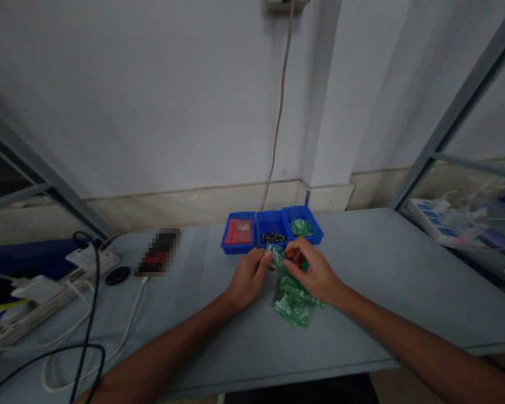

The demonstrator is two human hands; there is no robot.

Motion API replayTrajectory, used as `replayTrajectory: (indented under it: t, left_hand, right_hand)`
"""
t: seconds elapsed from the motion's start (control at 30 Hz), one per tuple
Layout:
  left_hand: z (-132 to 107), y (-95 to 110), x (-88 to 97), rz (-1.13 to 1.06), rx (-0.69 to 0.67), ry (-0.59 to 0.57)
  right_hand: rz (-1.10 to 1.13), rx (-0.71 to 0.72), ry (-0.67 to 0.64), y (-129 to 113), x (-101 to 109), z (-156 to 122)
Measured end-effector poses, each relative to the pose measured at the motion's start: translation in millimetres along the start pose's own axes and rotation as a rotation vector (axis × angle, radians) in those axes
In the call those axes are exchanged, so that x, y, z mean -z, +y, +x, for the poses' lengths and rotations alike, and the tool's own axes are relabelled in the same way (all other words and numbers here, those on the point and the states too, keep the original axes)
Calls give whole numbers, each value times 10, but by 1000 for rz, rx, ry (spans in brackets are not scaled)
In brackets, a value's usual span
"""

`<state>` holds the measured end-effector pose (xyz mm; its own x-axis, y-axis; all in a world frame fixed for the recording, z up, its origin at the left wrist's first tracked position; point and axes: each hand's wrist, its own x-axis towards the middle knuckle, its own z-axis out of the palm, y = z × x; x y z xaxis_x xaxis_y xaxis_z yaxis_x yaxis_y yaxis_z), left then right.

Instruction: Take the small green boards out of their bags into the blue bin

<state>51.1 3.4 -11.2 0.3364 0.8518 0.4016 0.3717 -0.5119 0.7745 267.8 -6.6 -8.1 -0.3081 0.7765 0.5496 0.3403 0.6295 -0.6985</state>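
Both my hands meet over the grey table, just in front of three blue bins. My left hand [248,278] and my right hand [313,269] pinch the same small green circuit board [276,256] between their fingertips. Below the hands lies a pile of similar green boards [292,300] on the table. The left bin [238,233] holds red parts. In the middle bin [272,230] lie small dark parts, and green boards fill the right bin [303,225].
The grey table [382,269] ends at a wall behind the bins, with a cable [280,112] hanging down it. Power strips and tangled cords [79,280] crowd the left side. A blurred dark object [157,252] lies left of the bins. Another bench with power strips [446,224] stands at right.
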Motion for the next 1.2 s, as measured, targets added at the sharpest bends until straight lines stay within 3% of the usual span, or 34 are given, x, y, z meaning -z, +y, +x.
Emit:
replayTrajectory:
  t: [0.17, 0.37, 0.47, 0.57, 0.73, 0.97, 1.07, 1.2]
  left_hand:
    - [6, -8, -1, -13, 1, 7]
    - [-5, 31, 6, -1, -22, -45]
    - [-14, 49, 23, -27, 16, -71]
    - [-19, 50, 23, -48, 5, -25]
    - [-32, -5, -38, -46, -102, 95]
    - [-25, -16, -57, 57, -239, 50]
    - [-16, 18, -32, 74, -218, 54]
    - [-26, 30, -20, 88, -61, 44]
  right_hand:
    - [-29, 73, -18, 6, -12, -14]
    - [-8, 35, -58, 1, 28, 29]
    - [37, -23, -39, -22, 33, 44]
    - [98, -120, -4, -31, 17, 41]
    - [226, -247, -9, 30, -11, 42]
    - [421, -344, -14, 47, 24, 98]
    - [424, -347, -37, 16, 21, 96]
    - [399, -336, -63, 2, 2, 78]
